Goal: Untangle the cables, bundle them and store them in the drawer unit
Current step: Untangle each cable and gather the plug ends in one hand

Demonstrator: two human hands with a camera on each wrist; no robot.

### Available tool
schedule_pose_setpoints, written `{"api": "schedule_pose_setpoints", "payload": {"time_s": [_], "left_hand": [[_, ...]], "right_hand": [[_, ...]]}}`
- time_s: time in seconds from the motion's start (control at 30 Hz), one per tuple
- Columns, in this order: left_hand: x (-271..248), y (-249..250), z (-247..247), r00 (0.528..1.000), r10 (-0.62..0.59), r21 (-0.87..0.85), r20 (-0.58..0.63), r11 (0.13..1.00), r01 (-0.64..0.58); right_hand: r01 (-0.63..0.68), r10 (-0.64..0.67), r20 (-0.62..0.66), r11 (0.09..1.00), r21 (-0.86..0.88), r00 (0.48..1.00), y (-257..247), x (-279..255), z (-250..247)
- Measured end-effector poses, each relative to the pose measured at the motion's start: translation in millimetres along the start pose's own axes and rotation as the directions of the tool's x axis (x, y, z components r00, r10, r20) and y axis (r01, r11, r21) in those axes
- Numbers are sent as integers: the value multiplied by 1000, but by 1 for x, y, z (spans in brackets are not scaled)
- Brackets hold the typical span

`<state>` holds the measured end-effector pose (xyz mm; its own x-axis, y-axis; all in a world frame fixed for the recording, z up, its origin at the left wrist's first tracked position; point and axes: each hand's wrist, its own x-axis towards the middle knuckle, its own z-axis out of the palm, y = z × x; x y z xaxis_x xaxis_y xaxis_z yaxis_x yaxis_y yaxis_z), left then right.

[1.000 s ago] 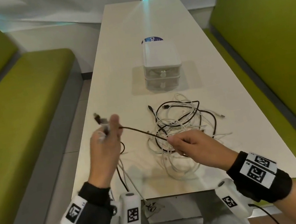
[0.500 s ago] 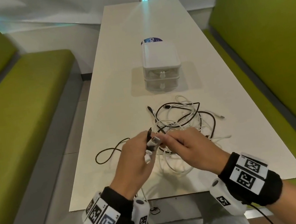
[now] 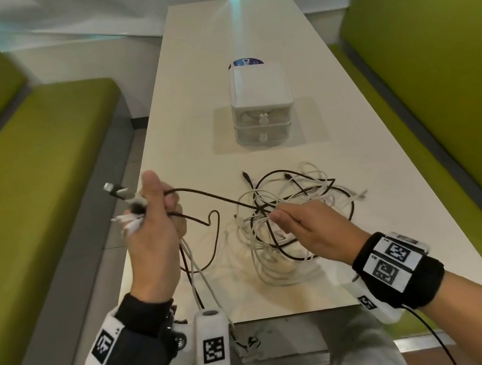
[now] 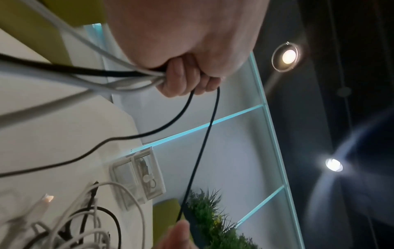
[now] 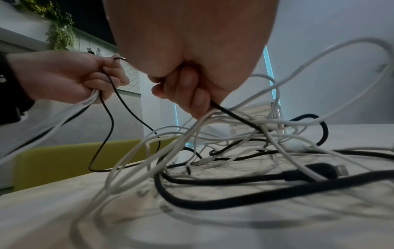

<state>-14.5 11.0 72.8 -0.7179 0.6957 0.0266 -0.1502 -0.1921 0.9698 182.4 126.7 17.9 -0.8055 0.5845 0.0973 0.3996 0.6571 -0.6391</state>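
**Drawing one black cable out of the tangle**

Sitting nearest the viewer, the left hand [image 3: 154, 226] is raised off the near-left corner of the table [image 3: 193, 120], its fingers curling tightly round a gathered set of cable ends [image 3: 125, 204], white and dark, with plugs sticking out to the left. White strands [image 3: 198, 270] are hanging from the fist toward the near edge. The right hand [image 3: 309, 231] is hovering just right of it, low over the tangle [image 3: 293, 205], pinching the black cable [image 3: 204, 195] narrowly between thumb and curled fingers; the right wrist view shows white strands passing beside those fingers [image 5: 187, 94], and whether they are also being held cannot be told. Between the two hands the black cable is running in a shallow sag, and a slack loop [image 3: 212, 221] of it is lying on the table below.

Farther out, the tangle of white and black cables is resting mid-table, loops crossing one another. Beyond it, well apart, the drawer unit [image 3: 260, 101] is standing with both drawers closed; a blue label [image 3: 245, 62] is showing just behind it.

The likely risk: pulling the hands apart while loops are crossing could be tightening a knot or dragging the whole tangle toward the near edge. The hanging white strands may also be catching on the wrist camera [image 3: 213, 349] below the left hand.
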Motion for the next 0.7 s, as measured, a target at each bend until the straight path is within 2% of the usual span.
{"api": "schedule_pose_setpoints", "payload": {"time_s": [0.07,0.13,0.17,0.2,0.23,0.27,0.3,0.37,0.4,0.47,0.53,0.63,0.7], "left_hand": [[1,3,-2,998,-15,-89,-57,996,10],[2,1,-5,994,-31,-98,-107,995,20],[3,0,-7,993,7,-39,-119,999,-12],[2,0,-10,990,90,98,-109,992,-80],[1,-1,-11,976,204,277,-71,944,-177],[-1,-3,-12,948,318,428,-14,859,-282],[-4,-4,-11,909,415,514,45,770,-377],[-12,-5,-3,824,536,565,186,628,-536],[-17,-8,3,783,560,555,271,573,-602],[-28,-16,12,709,546,506,446,500,-703],[-37,-25,18,648,479,448,592,472,-759],[-43,-40,22,611,336,396,717,524,-754],[-40,-50,21,616,220,429,757,543,-722]], "right_hand": [[-13,13,21,1000,-16,1000,-2,3,-3],[-29,30,28,999,-38,999,-4,6,-5],[-33,34,29,998,-54,999,-4,8,-4],[-33,35,28,997,-70,999,-4,9,-4],[-33,36,28,996,-86,999,-5,10,-3],[-34,38,33,994,-102,999,-5,10,-2],[-40,46,44,991,-124,998,-8,11,-2],[-43,57,75,983,-179,996,-12,12,-1],[-50,68,87,979,-196,994,-13,12,0],[-75,97,106,977,-200,990,-18,13,1],[-98,128,128,972,-216,983,-20,13,2],[-91,129,141,965,-248,981,-17,12,1],[-40,76,137,968,-249,988,-16,10,1]]}}
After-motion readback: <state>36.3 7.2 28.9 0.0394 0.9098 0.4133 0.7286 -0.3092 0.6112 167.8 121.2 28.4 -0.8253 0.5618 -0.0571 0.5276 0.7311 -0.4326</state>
